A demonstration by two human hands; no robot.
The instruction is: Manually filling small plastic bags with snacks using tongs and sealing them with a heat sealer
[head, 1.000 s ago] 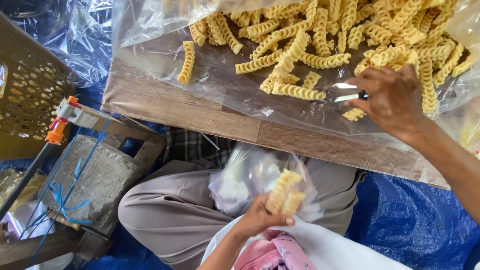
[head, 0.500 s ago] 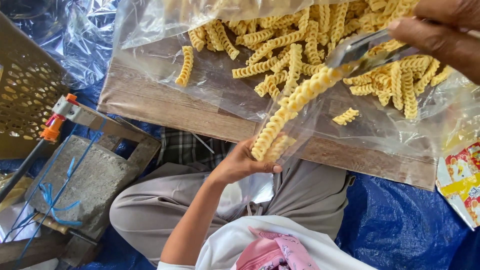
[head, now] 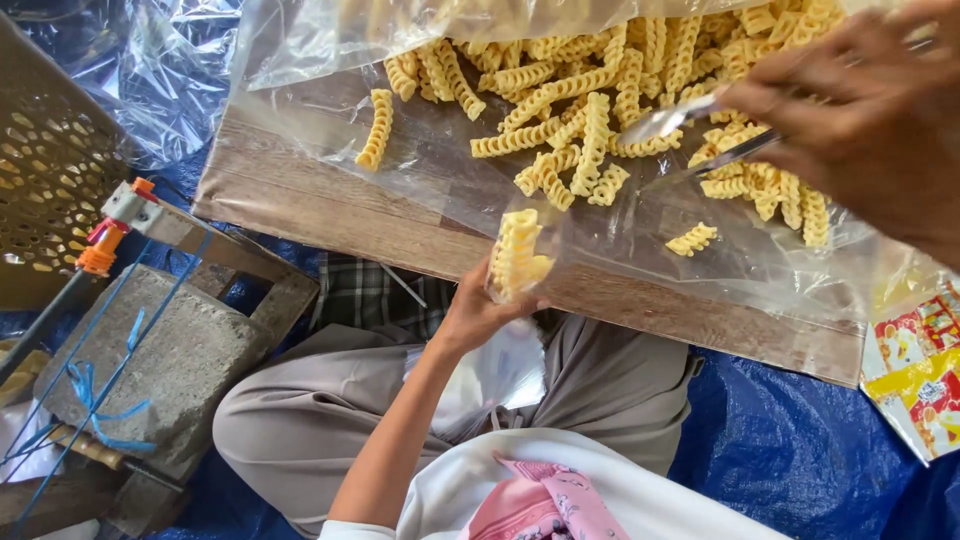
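Note:
My left hand grips a small clear bag holding a few yellow spiral snacks, upright at the near edge of a wooden board. My right hand is at the upper right, closed on a pair of metal tongs whose tips point left over the snacks. A pile of yellow spiral snacks lies on a clear plastic sheet spread over the board. One loose snack lies at the left, another near the front right.
A concrete block with a metal bar and an orange knob sits at the left, beside a perforated panel. Clear bags rest in my lap. A printed packet lies at right on blue tarp.
My left hand has raised the small bag from my lap to the board's edge. My right hand has picked up tongs, carried snacks to the bag, then drawn back to the upper right.

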